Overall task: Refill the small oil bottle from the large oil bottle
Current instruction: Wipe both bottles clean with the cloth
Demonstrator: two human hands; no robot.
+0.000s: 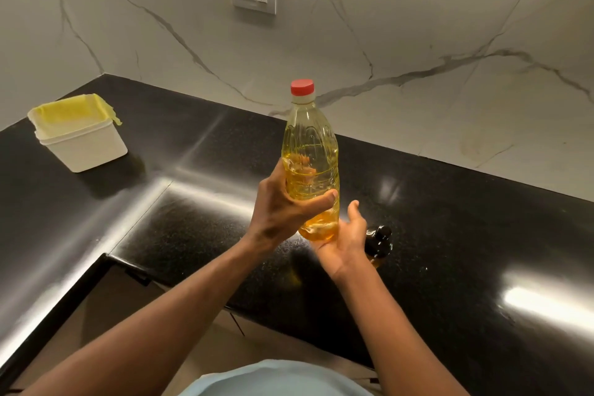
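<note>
Yellow oil [313, 180] in capped large bottle [308, 138], in left hand [281, 212]

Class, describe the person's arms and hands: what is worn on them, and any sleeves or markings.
The left forearm and right forearm are bare; no sleeve shows. The left hand and right hand wear no visible glove, ring or watch. A light blue shirt shows at the bottom edge.
</note>
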